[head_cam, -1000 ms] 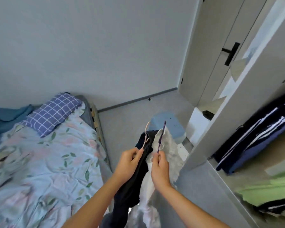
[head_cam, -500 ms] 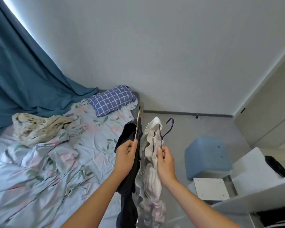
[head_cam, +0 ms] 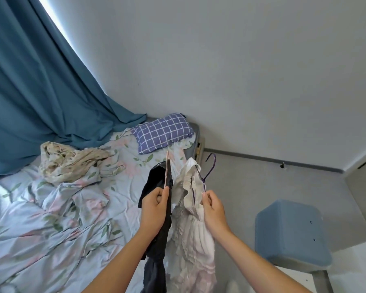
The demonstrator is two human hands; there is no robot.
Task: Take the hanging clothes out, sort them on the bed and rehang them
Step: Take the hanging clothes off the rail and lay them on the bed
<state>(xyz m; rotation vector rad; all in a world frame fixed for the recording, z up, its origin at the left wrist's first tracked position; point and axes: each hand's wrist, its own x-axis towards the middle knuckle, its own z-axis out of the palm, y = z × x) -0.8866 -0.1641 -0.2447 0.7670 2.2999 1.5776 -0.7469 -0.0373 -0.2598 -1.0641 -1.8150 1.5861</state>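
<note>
Fingers of left hand point(head_cam: 154, 205) grip black garment point(head_cam: 156, 225) w/ hanger, right hand point(head_cam: 212, 205) white dress point(head_cam: 191, 233) (purple hanger point(head_cam: 209, 168)).

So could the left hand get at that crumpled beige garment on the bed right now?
Probably not: the left hand grips the dark garment on its hanger, and the beige garment lies farther up the bed.
</note>
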